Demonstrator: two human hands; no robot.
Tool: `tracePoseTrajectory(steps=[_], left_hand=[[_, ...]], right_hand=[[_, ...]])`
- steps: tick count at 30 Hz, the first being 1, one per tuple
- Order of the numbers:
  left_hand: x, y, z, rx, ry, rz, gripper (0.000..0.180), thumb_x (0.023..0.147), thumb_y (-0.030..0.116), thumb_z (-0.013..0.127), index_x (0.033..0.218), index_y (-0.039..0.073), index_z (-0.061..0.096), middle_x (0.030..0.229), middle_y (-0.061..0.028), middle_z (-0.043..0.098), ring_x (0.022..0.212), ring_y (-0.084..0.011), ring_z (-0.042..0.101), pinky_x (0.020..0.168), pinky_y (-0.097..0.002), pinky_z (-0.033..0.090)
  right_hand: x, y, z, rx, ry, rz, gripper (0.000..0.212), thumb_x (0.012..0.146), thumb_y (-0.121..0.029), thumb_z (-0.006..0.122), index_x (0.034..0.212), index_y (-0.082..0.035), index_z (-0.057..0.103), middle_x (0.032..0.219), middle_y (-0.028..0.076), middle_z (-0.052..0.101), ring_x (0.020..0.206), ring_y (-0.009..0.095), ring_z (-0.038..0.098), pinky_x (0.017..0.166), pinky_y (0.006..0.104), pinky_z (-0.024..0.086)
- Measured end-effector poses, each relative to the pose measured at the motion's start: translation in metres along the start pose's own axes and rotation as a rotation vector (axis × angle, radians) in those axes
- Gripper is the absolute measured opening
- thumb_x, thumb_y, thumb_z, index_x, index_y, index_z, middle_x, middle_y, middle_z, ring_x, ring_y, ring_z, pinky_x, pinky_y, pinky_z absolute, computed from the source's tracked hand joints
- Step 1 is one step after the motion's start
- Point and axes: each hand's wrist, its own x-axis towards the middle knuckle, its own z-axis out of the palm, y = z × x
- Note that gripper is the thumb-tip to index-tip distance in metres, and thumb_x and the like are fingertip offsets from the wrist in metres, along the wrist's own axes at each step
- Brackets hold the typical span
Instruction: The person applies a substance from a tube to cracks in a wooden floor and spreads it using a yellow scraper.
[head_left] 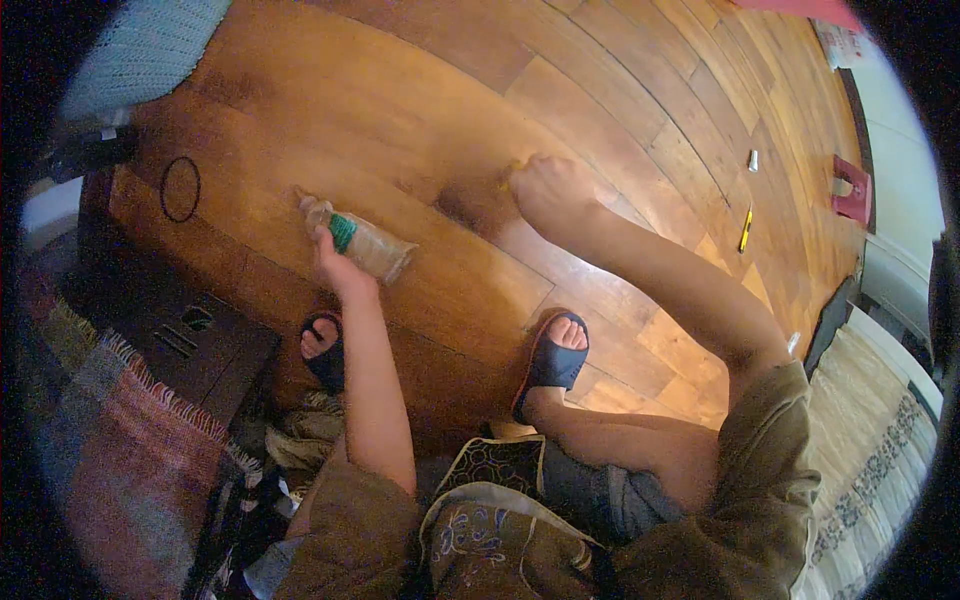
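Observation:
In my left hand (335, 262) is a clear plastic packet or bottle (378, 250) with a green label; which of the two I cannot tell. My fingers close round its narrower end, and its wide end points to the right, over the wooden floor (440, 80). Farther right and forward, my right hand (555, 195) is closed in a fist low over the boards. A small yellow thing (512, 176) pokes out at the left of that fist; most of it is hidden by the fingers, so its kind is unclear.
A thin black ring (180, 189) lies on the floor at left, near a dark box (200, 345) and a fringed plaid cloth (150, 440). A yellow-and-black pen-like tool (746, 230) and a small whitish piece (754, 160) lie at right. Sandalled feet (555, 355) stand below my hands.

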Motion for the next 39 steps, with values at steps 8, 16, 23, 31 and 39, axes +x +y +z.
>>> tracePoseTrajectory(steps=[8, 16, 23, 31, 39], left_hand=[[-0.002, 0.001, 0.007, 0.036, -0.01, 0.021, 0.051, 0.082, 0.033, 0.053, 0.122, 0.005, 0.04, 0.118, -0.0116, 0.044, 0.106, -0.0269, 0.045, 0.088, -0.0425, 0.037], [-0.012, 0.004, 0.015, 0.051, 0.007, 0.005, 0.051, 0.082, 0.036, 0.053, 0.12, 0.005, 0.042, 0.118, -0.0115, 0.044, 0.105, -0.0277, 0.046, 0.086, -0.0449, 0.038], [-0.005, 0.002, 0.012, 0.089, 0.046, 0.051, 0.053, 0.081, 0.038, 0.054, 0.12, 0.004, 0.042, 0.117, -0.0122, 0.044, 0.105, -0.0286, 0.046, 0.085, -0.0453, 0.039], [-0.012, 0.006, 0.016, 0.088, -0.014, 0.046, 0.05, 0.084, 0.037, 0.049, 0.121, 0.005, 0.041, 0.119, -0.0125, 0.043, 0.106, -0.0291, 0.045, 0.087, -0.046, 0.038], [-0.027, 0.014, 0.028, 0.127, 0.002, -0.01, 0.05, 0.085, 0.041, 0.044, 0.124, 0.009, 0.039, 0.123, -0.0107, 0.041, 0.113, -0.0281, 0.04, 0.094, -0.0464, 0.032]], right_hand=[[-0.005, 0.013, 0.018, 0.006, 0.057, 0.024, 0.014, 0.074, -0.009, 0.05, 0.073, -0.005, 0.064, 0.08, 0.015, 0.062, 0.074, 0.029, 0.062, 0.06, 0.0367, 0.051], [-0.044, 0.032, 0.041, 0.028, 0.029, 0.119, 0.015, 0.075, -0.014, 0.05, 0.077, -0.004, 0.06, 0.082, 0.018, 0.056, 0.073, 0.032, 0.059, 0.06, 0.0417, 0.048], [-0.036, 0.032, 0.044, -0.013, -0.019, 0.013, 0.016, 0.074, -0.015, 0.051, 0.084, -0.004, 0.057, 0.08, 0.017, 0.054, 0.069, 0.031, 0.059, 0.056, 0.0392, 0.048], [-0.095, 0.068, 0.039, -0.009, 0.071, 0.049, 0.026, 0.076, -0.018, 0.054, 0.101, -0.01, 0.054, 0.075, 0.012, 0.052, 0.065, 0.027, 0.058, 0.052, 0.0366, 0.046], [-0.09, 0.104, 0.047, 0.15, 0.246, -0.077, 0.026, 0.071, -0.017, 0.061, 0.096, -0.012, 0.054, 0.09, 0.005, 0.055, 0.092, 0.025, 0.049, 0.08, 0.0422, 0.038]])
